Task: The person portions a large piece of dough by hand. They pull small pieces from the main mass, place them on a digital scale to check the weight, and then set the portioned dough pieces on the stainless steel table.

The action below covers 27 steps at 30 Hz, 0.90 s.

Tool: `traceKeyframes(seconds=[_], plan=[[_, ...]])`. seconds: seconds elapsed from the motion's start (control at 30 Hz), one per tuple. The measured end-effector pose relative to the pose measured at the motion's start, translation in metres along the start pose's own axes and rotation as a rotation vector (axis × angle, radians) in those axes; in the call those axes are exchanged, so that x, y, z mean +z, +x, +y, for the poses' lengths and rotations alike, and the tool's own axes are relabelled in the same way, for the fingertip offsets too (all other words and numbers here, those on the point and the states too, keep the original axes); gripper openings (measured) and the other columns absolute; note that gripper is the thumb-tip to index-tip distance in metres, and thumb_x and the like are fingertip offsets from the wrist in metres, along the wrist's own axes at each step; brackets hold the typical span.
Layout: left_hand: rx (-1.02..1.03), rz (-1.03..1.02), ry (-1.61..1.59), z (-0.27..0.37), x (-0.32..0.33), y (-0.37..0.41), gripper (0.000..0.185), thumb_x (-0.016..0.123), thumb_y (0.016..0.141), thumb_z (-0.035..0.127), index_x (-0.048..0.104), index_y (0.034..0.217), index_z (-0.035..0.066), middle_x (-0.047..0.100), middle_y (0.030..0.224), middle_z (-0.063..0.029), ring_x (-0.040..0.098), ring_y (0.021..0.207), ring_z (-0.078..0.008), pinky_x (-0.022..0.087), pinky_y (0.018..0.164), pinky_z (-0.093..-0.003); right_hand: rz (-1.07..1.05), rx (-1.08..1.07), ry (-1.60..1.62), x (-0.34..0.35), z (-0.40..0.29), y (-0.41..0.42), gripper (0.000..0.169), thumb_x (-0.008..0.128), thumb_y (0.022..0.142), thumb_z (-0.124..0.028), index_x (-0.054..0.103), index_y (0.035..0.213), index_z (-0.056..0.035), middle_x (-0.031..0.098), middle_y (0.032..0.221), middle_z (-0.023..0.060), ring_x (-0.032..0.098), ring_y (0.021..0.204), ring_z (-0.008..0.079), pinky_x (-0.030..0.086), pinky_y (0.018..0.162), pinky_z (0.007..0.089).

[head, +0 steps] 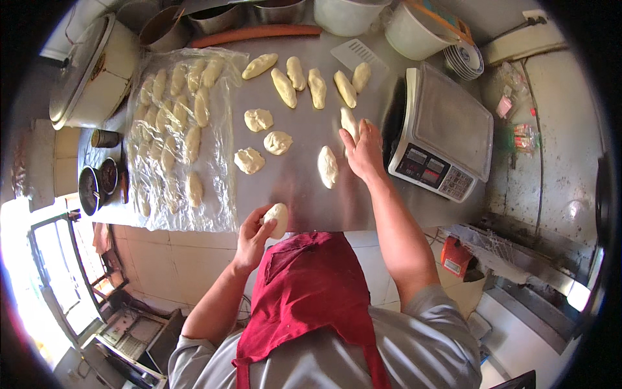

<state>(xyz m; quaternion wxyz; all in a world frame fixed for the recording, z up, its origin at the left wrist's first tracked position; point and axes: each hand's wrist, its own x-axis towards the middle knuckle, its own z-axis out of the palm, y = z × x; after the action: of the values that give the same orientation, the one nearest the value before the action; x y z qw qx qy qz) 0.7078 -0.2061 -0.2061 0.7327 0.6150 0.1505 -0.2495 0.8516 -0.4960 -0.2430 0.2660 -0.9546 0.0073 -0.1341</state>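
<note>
My left hand (253, 238) holds a rounded piece of dough (276, 221) at the front edge of the metal table (301, 204). Over the table's right part, my right hand (363, 150) reaches to a long dough piece (348, 121); its fingers lie beside it, and whether they grip any dough is unclear. Another long piece (328, 167) rests to the left of that hand. Several elongated dough pieces (317, 88) lie towards the back. Left of centre are three rounder lumps (278, 143). Clear plastic film (218, 194) covers many shaped pieces on the left.
A digital scale (452, 121) stands at the right, with stacked plates (464, 62) behind it. White tubs (418, 34), a slotted white scraper (358, 54) and a reddish-brown rod (257, 34) are at the back. Dark bowls (89, 189) and a large lidded pot (104, 73) stand left.
</note>
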Motion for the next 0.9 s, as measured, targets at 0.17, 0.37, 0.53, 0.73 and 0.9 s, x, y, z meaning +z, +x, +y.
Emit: traceKeyframes(seconds=[0.17,0.37,0.53,0.73,0.9], plan=[[0.054,-0.146,-0.139,0.008,0.019,0.007,0.048,0.053,0.101,0.015,0.04,0.144,-0.004,0.056,0.133,-0.0133,0.052,0.122,-0.0187,0.042,0.104,-0.0331,-0.514,0.22,0.796,0.004,-0.088,-0.095,0.047,0.067,0.096,-0.024,0.052,0.132,0.0017,0.058,0.125,0.0192,0.056,0.114,0.0222,0.046,0.095,0.0374],[0.178,0.192,0.408,0.0,-0.039,-0.037,0.037,0.054,0.101,0.019,0.054,0.133,0.001,0.055,0.134,-0.0142,0.048,0.128,-0.0237,0.035,0.11,-0.0388,-0.272,-0.245,0.316,0.012,-0.103,-0.13,0.048,0.068,0.091,-0.021,0.05,0.131,0.0002,0.054,0.134,0.0178,0.055,0.119,0.0317,0.043,0.1,0.0461],[-0.031,0.08,0.163,-0.042,-0.075,-0.071,0.035,0.049,0.105,0.021,0.054,0.131,-0.002,0.06,0.126,-0.0096,0.053,0.119,-0.0174,0.04,0.105,-0.0335,-0.408,-0.451,-0.052,0.068,-0.085,-0.132,0.07,0.061,0.093,-0.043,0.043,0.142,0.0034,0.033,0.153,0.0233,0.033,0.141,0.0412,0.029,0.111,0.0617],[0.01,-0.029,0.117,-0.049,-0.048,-0.083,0.031,0.053,0.104,0.019,0.057,0.125,-0.003,0.065,0.114,-0.0085,0.059,0.106,-0.0141,0.046,0.095,-0.0305,-0.444,-0.413,-0.112,0.081,-0.096,-0.127,0.079,0.062,0.09,-0.047,0.038,0.145,0.0051,0.03,0.156,0.0219,0.028,0.144,0.0411,0.025,0.115,0.0611],[-0.022,-0.025,-0.027,-0.055,-0.057,-0.088,0.028,0.054,0.103,0.017,0.058,0.121,-0.004,0.065,0.111,-0.0084,0.058,0.105,-0.0135,0.045,0.096,-0.0298,-0.6,-0.52,-0.082,0.041,-0.08,-0.182,0.081,0.062,0.09,-0.047,0.034,0.149,0.0007,0.031,0.157,0.0187,0.024,0.147,0.0396,0.019,0.117,0.0604]])
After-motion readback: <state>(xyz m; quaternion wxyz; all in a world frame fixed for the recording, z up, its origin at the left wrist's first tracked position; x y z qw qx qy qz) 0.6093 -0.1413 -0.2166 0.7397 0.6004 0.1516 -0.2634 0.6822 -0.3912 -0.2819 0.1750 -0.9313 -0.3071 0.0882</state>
